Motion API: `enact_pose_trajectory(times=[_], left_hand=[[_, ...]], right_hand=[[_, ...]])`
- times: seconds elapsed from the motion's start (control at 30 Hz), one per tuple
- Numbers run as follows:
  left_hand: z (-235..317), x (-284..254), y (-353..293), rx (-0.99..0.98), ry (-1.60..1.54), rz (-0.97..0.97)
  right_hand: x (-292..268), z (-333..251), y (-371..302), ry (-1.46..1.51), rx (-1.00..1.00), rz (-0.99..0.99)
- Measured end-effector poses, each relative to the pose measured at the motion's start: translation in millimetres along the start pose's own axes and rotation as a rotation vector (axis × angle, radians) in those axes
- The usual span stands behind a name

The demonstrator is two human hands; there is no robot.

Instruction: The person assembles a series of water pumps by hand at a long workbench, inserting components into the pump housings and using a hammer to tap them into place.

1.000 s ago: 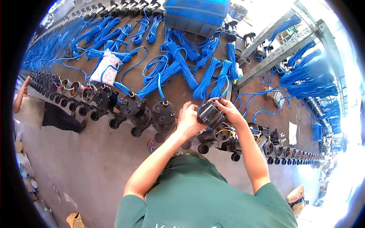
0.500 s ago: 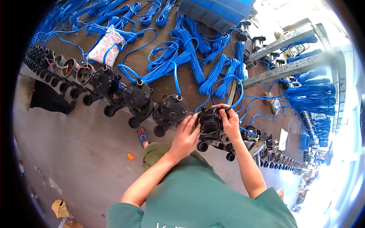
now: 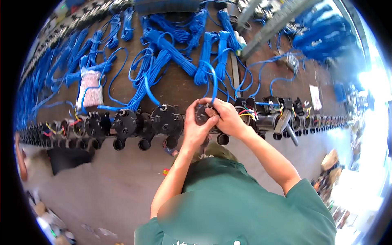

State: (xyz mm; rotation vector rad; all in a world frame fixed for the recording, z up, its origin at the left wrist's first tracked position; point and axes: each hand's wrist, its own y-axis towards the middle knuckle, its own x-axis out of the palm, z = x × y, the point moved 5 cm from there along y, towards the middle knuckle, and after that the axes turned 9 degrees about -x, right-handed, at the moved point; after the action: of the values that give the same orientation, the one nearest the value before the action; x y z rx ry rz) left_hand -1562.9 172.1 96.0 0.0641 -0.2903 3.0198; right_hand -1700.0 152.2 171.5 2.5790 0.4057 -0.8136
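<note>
My left hand (image 3: 195, 125) and my right hand (image 3: 228, 118) meet around a round black cover (image 3: 200, 115) on a housing in the row at the table's near edge. The left fingers curve round its left side, while the right fingers and both thumbs press at its face and right side. A thick blue cable (image 3: 214, 83) rises from the cover's top. Just left stands another covered black housing (image 3: 165, 119) with its own blue cable. To the right, an open housing (image 3: 245, 118) shows red, yellow and blue wires. My fingers hide much of the held cover.
Bundles of blue cable (image 3: 171, 53) lie across the brown table (image 3: 183, 92). A bag of pinkish pieces (image 3: 90, 89) sits at the left, a blue crate (image 3: 165, 5) at the far edge. Grey metal bars (image 3: 271, 30) slant overhead at right. Another person's arm (image 3: 21, 159) shows far left.
My head view has turned, so the row now runs level. The black cover, previously tilted between my hands, now sits face toward me in the row, and my hands have closed together around it.
</note>
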Motion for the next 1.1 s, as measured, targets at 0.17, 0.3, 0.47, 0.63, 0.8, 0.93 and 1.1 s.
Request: enact_pose_trajectory(times=[0.17, 0.3, 0.47, 0.63, 0.8, 0.93, 1.1], left_hand=[[3, 6, -6, -0.237, -0.291, 0.007], [6, 10, -11, -0.133, -0.235, 0.118], [5, 5, -19, -0.035, -0.109, 0.202], [6, 1, -13, -0.046, -0.062, 0.159], [1, 1, -12, -0.002, 0.011, 0.166], [5, 3, -11, 0.012, -0.013, 0.149], [5, 4, -10, -0.034, -0.071, 0.118]], right_hand=[[-129, 9, -66, -0.207, 0.373, 0.417], [-211, 91, -239, -0.832, 0.707, 0.363], [-203, 85, -275, -0.962, 0.923, -0.033], [-207, 92, -264, -1.072, 0.765, 0.089], [-224, 84, -278, -1.112, 0.717, 0.039], [-211, 28, -238, -0.612, 0.974, 0.181], [-144, -41, -156, 0.163, 0.728, 0.319]])
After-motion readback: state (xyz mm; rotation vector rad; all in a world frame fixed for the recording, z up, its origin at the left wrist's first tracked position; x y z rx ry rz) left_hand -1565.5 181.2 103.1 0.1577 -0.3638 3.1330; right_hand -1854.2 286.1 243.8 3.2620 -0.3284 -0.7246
